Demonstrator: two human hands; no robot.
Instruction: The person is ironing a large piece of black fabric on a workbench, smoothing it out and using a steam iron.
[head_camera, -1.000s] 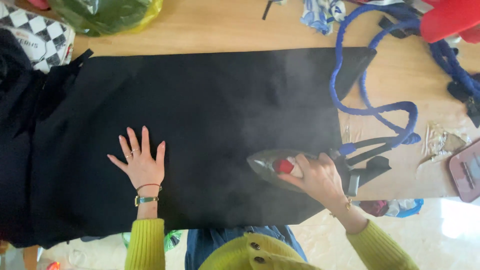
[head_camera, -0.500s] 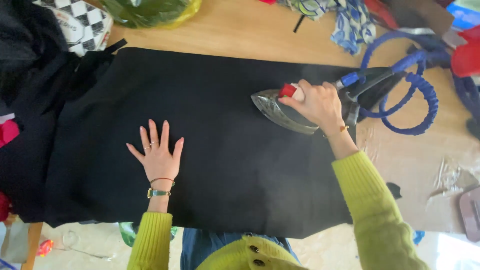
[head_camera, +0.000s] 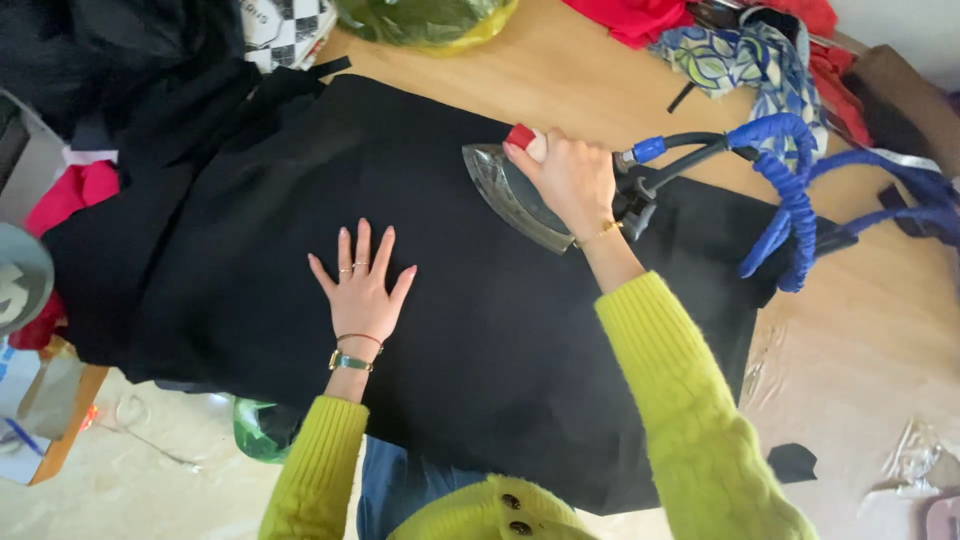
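Evidently heavy and hot-soled, the steam iron (head_camera: 515, 195) sits on soft black fabric (head_camera: 250, 250) across the worktop (head_camera: 590, 80), right hand (head_camera: 572, 180) clasping its handle, left hand (head_camera: 362, 285) spread flat.

From my feed I see a light wooden table (head_camera: 590, 80) filling most of the view, its grain bare along the far edge and at the right side. At the far edge lie a green and yellow bag (head_camera: 425, 20), a checkered black-and-white pouch (head_camera: 285, 30), red cloth (head_camera: 640, 18) and a blue-patterned fabric (head_camera: 735, 60). Below the near edge a pale, speckled floor (head_camera: 150, 470) shows, lit by soft, even daylight. A wall corner (head_camera: 900, 25) sits top right.
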